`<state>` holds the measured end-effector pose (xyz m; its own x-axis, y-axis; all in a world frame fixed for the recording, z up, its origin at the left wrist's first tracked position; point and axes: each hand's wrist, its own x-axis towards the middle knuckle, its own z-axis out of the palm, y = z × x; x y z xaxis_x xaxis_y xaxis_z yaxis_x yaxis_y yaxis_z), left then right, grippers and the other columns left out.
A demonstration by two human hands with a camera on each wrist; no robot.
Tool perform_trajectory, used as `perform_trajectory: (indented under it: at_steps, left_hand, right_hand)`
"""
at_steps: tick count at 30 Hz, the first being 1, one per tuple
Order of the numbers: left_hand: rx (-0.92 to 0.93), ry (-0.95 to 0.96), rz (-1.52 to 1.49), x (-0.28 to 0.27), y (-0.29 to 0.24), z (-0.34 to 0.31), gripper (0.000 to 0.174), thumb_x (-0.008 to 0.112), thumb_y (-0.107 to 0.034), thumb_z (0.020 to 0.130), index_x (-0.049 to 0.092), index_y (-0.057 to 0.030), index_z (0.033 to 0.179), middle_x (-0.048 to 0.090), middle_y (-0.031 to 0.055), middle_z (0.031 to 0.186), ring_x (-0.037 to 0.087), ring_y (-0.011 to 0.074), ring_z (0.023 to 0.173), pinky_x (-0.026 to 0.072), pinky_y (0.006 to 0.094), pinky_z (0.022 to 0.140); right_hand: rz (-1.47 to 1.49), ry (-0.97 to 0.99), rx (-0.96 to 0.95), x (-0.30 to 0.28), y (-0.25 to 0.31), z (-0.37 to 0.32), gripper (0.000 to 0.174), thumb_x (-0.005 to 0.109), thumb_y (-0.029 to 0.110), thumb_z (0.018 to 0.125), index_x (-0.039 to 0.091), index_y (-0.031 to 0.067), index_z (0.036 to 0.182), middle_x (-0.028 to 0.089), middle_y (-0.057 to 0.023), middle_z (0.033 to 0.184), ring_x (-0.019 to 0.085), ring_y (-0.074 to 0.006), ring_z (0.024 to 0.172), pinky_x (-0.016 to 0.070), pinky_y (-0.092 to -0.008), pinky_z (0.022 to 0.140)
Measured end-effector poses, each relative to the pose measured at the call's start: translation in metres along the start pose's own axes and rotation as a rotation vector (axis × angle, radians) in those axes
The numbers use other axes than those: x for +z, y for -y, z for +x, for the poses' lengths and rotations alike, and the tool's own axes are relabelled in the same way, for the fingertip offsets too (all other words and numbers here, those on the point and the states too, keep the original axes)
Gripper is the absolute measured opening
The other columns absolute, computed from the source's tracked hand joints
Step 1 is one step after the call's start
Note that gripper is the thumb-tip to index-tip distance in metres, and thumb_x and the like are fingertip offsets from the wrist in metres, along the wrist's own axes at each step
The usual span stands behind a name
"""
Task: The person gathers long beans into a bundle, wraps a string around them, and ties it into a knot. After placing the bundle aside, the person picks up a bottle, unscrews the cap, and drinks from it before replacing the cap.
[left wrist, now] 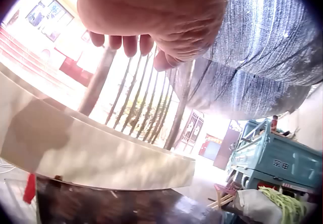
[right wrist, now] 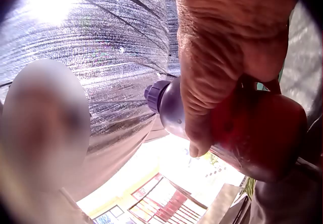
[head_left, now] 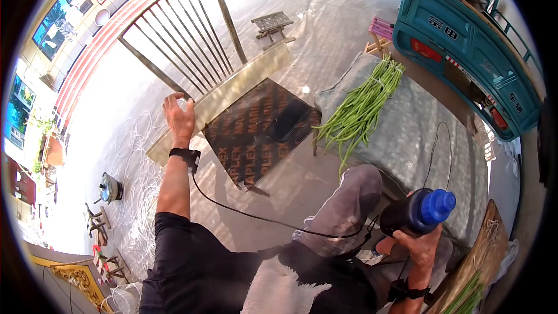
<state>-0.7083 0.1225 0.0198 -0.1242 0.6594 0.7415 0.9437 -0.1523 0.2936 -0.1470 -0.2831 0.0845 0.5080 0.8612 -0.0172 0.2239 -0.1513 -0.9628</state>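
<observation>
My right hand (head_left: 419, 245) grips a dark bottle with a blue cap (head_left: 408, 214) close above my lap. In the right wrist view, the thumb and palm wrap round the bottle's body (right wrist: 252, 128), and its purple-looking cap points left. My left hand (head_left: 179, 117) is held out over the pale board (head_left: 226, 90) by the slatted wooden frame (head_left: 180, 35). Its fingers (left wrist: 130, 45) hang loosely bent with nothing between them in the left wrist view.
A dark printed panel (head_left: 244, 139) bears a black phone (head_left: 290, 120). Long green beans (head_left: 366, 102) lie bundled on a grey cloth-covered surface (head_left: 418, 134). A teal truck (head_left: 459, 46) stands at the right. White cord (head_left: 136, 180) is strewn on the left, and a cable (head_left: 256, 215) runs from my left wrist.
</observation>
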Motion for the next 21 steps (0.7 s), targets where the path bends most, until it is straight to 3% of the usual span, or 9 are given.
perform_trajectory:
  at_steps: [3, 5, 7, 12, 15, 18, 19, 21]
  left_hand:
    - [0.016, 0.007, -0.347, -0.007, -0.088, 0.004, 0.024, 0.076, -0.009, 0.091, 0.066, -0.0058, 0.113, 0.066, 0.0104, 0.112, 0.064, 0.0293, 0.112, 0.0535, 0.0424, 0.095]
    - [-0.01, 0.145, -0.643, -0.022, -0.159, -0.001, 0.016, 0.074, -0.005, 0.095, 0.067, -0.0049, 0.109, 0.067, 0.0086, 0.107, 0.068, 0.0235, 0.101, 0.0559, 0.0366, 0.085]
    - [0.101, 0.274, -0.825, -0.043, -0.222, -0.014, 0.012, 0.071, -0.006, 0.097, 0.068, -0.0023, 0.109, 0.068, 0.0057, 0.105, 0.067, 0.0144, 0.097, 0.0558, 0.0316, 0.083]
    - [0.393, 0.582, -1.164, -0.086, -0.345, -0.075, 0.016, 0.073, 0.003, 0.093, 0.068, -0.0021, 0.107, 0.068, 0.0075, 0.102, 0.069, 0.0164, 0.086, 0.0562, 0.0304, 0.079]
    - [0.387, 0.668, -1.364, -0.115, -0.404, -0.106, 0.018, 0.074, 0.005, 0.092, 0.068, -0.0022, 0.108, 0.068, 0.0078, 0.103, 0.069, 0.0166, 0.084, 0.0564, 0.03, 0.078]
    - [0.416, 0.737, -1.485, -0.136, -0.444, -0.122, 0.018, 0.073, 0.004, 0.093, 0.067, 0.0001, 0.11, 0.068, 0.0102, 0.105, 0.07, 0.0178, 0.088, 0.0572, 0.0312, 0.08]
    - [0.414, 0.768, -1.531, -0.139, -0.452, -0.128, 0.023, 0.073, 0.001, 0.094, 0.066, 0.0001, 0.116, 0.067, 0.0109, 0.109, 0.069, 0.0185, 0.092, 0.057, 0.031, 0.081]
    - [0.418, 0.793, -1.526, -0.149, -0.468, -0.134, 0.041, 0.084, -0.004, 0.084, 0.065, -0.0036, 0.119, 0.068, 0.0122, 0.112, 0.071, 0.0244, 0.095, 0.058, 0.0348, 0.076]
  right_hand:
    - [-0.056, -0.084, -0.028, -0.006, -0.003, -0.006, 0.071, 0.101, 0.015, 0.058, 0.065, -0.0009, 0.117, 0.075, -0.0072, 0.101, 0.074, -0.02, 0.09, 0.0609, -0.0383, 0.083]
    - [-0.089, -0.096, -0.034, -0.012, -0.003, -0.01, 0.071, 0.101, 0.015, 0.057, 0.065, -0.0008, 0.116, 0.075, -0.007, 0.1, 0.074, -0.0206, 0.089, 0.0606, -0.0386, 0.084]
    - [-0.073, -0.081, -0.023, -0.017, 0.001, -0.012, 0.07, 0.1, 0.014, 0.056, 0.065, -0.0009, 0.115, 0.075, -0.0073, 0.1, 0.074, -0.0211, 0.089, 0.0605, -0.0388, 0.085]
    - [0.033, -0.06, 0.058, -0.028, 0.004, -0.018, 0.074, 0.101, 0.012, 0.058, 0.063, -0.0023, 0.12, 0.074, -0.0097, 0.106, 0.073, -0.0213, 0.093, 0.0608, -0.0389, 0.089]
    - [0.141, -0.042, 0.001, -0.031, 0.003, -0.017, 0.082, 0.101, 0.013, 0.059, 0.06, -0.0033, 0.128, 0.074, -0.0114, 0.112, 0.073, -0.0219, 0.099, 0.0607, -0.0387, 0.092]
    - [-0.004, -0.042, -0.07, -0.043, 0.005, -0.017, 0.093, 0.103, 0.015, 0.061, 0.055, -0.0019, 0.139, 0.073, -0.0109, 0.12, 0.073, -0.0225, 0.11, 0.0588, -0.0391, 0.097]
    - [0.015, -0.05, -0.098, -0.042, 0.009, -0.018, 0.095, 0.103, 0.016, 0.062, 0.053, -0.0009, 0.141, 0.073, -0.0107, 0.121, 0.073, -0.0226, 0.112, 0.058, -0.0393, 0.099]
    - [-0.033, -0.093, -0.097, -0.048, 0.003, -0.024, 0.098, 0.103, 0.017, 0.063, 0.052, 0.0009, 0.144, 0.073, -0.0112, 0.123, 0.072, -0.0224, 0.113, 0.0572, -0.0394, 0.101]
